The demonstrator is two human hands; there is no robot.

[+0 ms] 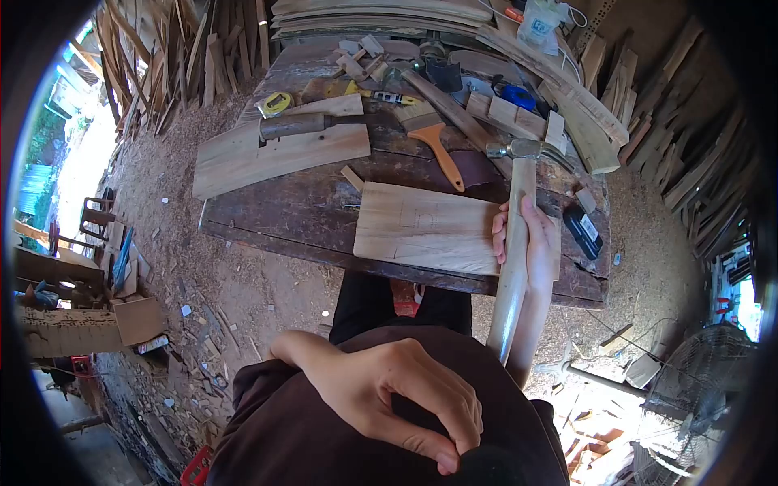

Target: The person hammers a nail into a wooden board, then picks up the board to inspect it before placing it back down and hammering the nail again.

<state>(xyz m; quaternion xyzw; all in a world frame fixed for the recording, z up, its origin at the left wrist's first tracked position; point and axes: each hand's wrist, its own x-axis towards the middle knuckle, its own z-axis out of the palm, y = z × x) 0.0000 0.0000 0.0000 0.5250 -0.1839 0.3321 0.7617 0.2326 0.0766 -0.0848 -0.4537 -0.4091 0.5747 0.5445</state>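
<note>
Pale wood in the head view: I see the right hand [528, 247] wrapped tight round the hammer [521, 182] handle over a board [421, 227] on the worktop [308, 215]. The left hand [397, 389] is loosely curled, empty, on the shirt. Steadying the board would help, I judge.

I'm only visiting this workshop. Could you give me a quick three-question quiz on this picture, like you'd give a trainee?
1. True or false: the right hand grips the hammer by its wooden handle.
2. What colour is the handle of the paintbrush on the workbench? A blue, B orange, C green.
3. What lies flat on the bench, touching the fingers of the right hand on their left in the picture?

Key
1. True.
2. B.
3. A pale wooden board.
</note>
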